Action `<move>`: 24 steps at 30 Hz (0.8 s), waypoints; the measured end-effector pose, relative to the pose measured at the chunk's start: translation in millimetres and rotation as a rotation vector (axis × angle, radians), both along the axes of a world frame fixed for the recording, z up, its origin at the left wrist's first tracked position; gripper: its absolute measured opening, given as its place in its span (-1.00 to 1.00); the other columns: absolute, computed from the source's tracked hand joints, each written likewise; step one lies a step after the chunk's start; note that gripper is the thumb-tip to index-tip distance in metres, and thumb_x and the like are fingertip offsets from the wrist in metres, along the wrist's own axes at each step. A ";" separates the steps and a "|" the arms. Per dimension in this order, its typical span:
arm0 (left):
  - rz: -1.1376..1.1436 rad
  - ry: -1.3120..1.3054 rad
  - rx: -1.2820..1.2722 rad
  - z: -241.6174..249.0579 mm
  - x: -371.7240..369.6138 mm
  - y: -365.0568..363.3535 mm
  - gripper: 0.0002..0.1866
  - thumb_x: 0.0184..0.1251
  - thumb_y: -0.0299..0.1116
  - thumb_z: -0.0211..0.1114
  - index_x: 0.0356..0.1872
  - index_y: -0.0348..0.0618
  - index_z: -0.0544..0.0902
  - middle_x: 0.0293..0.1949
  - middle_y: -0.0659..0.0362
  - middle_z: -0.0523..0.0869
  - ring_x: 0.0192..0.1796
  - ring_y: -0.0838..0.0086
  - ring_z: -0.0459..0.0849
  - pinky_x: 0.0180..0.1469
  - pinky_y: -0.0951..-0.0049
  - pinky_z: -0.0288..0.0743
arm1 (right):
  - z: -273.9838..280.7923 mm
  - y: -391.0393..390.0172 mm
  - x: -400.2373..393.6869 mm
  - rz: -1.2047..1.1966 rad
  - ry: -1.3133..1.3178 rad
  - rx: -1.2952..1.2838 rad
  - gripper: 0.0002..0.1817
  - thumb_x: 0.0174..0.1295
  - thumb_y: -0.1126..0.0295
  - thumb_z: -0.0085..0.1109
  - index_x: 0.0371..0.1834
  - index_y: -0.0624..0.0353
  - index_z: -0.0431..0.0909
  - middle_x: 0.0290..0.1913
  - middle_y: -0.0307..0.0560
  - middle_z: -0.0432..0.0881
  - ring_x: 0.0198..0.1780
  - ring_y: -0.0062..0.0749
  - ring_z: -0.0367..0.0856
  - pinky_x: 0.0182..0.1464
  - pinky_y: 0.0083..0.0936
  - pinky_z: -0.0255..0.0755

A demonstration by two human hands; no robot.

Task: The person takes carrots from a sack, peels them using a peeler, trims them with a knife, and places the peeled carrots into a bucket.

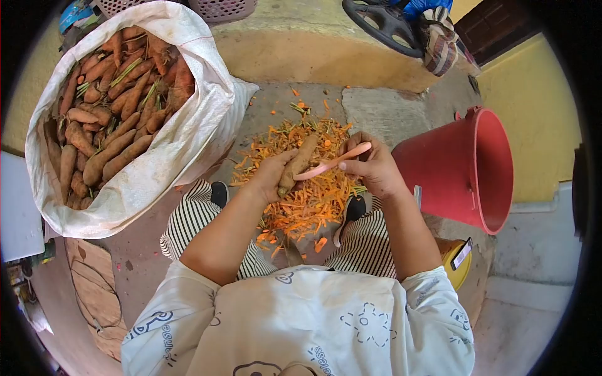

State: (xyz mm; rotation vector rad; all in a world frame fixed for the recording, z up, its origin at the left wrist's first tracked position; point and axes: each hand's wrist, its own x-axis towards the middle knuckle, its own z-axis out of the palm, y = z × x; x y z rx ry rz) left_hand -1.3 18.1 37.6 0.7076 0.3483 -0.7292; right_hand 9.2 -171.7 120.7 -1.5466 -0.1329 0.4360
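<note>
Now carrot [298,164] between hands (left-gripped)

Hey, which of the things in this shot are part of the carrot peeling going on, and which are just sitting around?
In use:
left hand holding a carrot
right hand holding a pink peeler
pile of peelings
white sack of unpeeled carrots
red bucket, beside the right hand

Lying about:
black steering wheel
patterned cloth
yellow container
</note>
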 end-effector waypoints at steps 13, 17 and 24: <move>0.040 0.181 -0.002 29.8 -11.1 -7.4 -0.75 0.23 -0.24 -0.11 -0.32 -0.16 0.47 -0.59 0.22 0.51 -0.65 0.55 0.46 -0.66 0.54 0.37 | -21.8 26.7 -0.2 -0.156 0.156 0.272 -0.76 0.03 0.30 0.16 -0.44 0.22 0.36 -0.58 -0.13 0.48 -0.70 -0.57 0.39 -0.70 -0.71 0.28; -0.039 0.073 -0.144 -4.2 -12.1 -4.7 -0.76 0.22 -0.24 -0.04 -0.30 -0.20 0.46 -0.55 0.19 0.50 -0.64 0.52 0.46 -0.67 0.49 0.40 | -41.9 17.8 13.5 -0.203 0.269 0.320 -0.79 0.03 0.33 0.16 -0.44 0.20 0.36 -0.58 -0.16 0.46 -0.69 -0.58 0.37 -0.68 -0.68 0.24; -0.178 0.080 -0.209 3.4 -14.8 4.3 -0.70 0.28 -0.12 -0.15 -0.27 -0.16 0.37 -0.60 0.16 0.40 -0.62 0.53 0.38 -0.73 0.63 0.28 | -89.2 -84.3 71.6 -0.780 -0.009 -0.043 -0.85 0.04 0.39 0.12 -0.42 0.17 0.36 -0.55 -0.16 0.43 -0.65 -0.61 0.35 -0.66 -0.70 0.22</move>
